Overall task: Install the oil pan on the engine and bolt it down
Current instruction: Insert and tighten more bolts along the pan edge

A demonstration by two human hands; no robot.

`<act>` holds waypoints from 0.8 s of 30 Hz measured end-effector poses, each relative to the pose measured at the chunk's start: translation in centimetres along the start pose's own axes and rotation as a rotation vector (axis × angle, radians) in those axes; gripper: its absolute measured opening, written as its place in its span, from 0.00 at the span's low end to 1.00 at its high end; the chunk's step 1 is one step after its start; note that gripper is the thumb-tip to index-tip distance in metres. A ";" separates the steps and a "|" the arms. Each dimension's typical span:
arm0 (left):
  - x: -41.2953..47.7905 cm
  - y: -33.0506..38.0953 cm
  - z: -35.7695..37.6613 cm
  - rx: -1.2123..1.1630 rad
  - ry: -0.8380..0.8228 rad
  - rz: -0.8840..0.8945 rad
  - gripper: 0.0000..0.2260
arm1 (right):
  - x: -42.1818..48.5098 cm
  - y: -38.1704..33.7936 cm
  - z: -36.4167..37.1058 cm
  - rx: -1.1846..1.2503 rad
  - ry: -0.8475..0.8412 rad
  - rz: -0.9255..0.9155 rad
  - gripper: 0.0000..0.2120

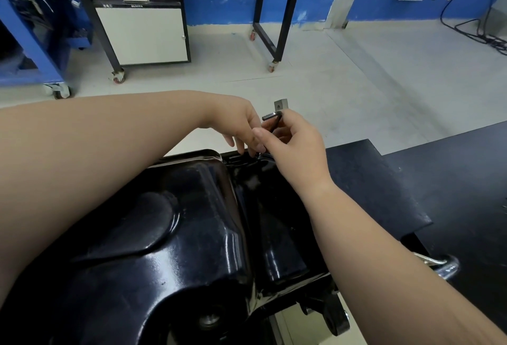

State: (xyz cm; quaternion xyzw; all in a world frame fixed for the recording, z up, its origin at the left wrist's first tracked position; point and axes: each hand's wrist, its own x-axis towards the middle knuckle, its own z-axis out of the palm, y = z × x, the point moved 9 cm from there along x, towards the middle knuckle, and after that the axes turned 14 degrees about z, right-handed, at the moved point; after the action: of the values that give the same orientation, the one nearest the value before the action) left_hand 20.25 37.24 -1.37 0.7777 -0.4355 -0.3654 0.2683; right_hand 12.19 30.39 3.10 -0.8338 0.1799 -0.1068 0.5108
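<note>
Head view: one oil pan (170, 235), right hand (297, 152) pinching one hex key (272, 117), left hand (236, 122) unclear.

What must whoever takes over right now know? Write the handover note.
Right hand: grips the hex key, whose long end points down at the far rim of the oil pan.
Left hand: fingers reach down to the same spot; whether they pinch anything is hidden.
Done: the pan is set in place.
Left: bolting down, starting here; no bolt heads can be made out.
</note>
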 end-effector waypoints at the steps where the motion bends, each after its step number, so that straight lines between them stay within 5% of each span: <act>1: 0.0 0.0 -0.1 0.000 0.005 -0.003 0.11 | -0.1 -0.2 0.2 0.000 -0.022 -0.013 0.08; 5: 0.0 0.0 -0.1 0.004 0.005 0.002 0.06 | -0.5 -0.5 0.5 0.040 -0.072 -0.036 0.17; 11: -0.1 0.2 0.1 -0.009 -0.006 0.015 0.07 | 0.1 -0.1 -0.4 -0.025 0.054 0.016 0.05; 18: 0.0 0.3 0.1 0.000 0.004 0.009 0.09 | 0.2 0.1 0.1 -0.015 0.009 0.019 0.03; 21: -0.1 0.1 -0.1 -0.010 0.015 0.007 0.08 | -0.2 -0.1 0.3 0.007 -0.047 -0.015 0.12; 24: -0.1 0.0 0.1 -0.009 -0.015 0.009 0.04 | -0.3 -0.2 0.4 -0.012 -0.039 -0.023 0.11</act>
State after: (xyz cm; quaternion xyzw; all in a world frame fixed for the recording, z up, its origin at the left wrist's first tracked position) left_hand 20.09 37.32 -1.40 0.7720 -0.4391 -0.3718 0.2700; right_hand 12.13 30.88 3.13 -0.8409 0.1607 -0.0953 0.5079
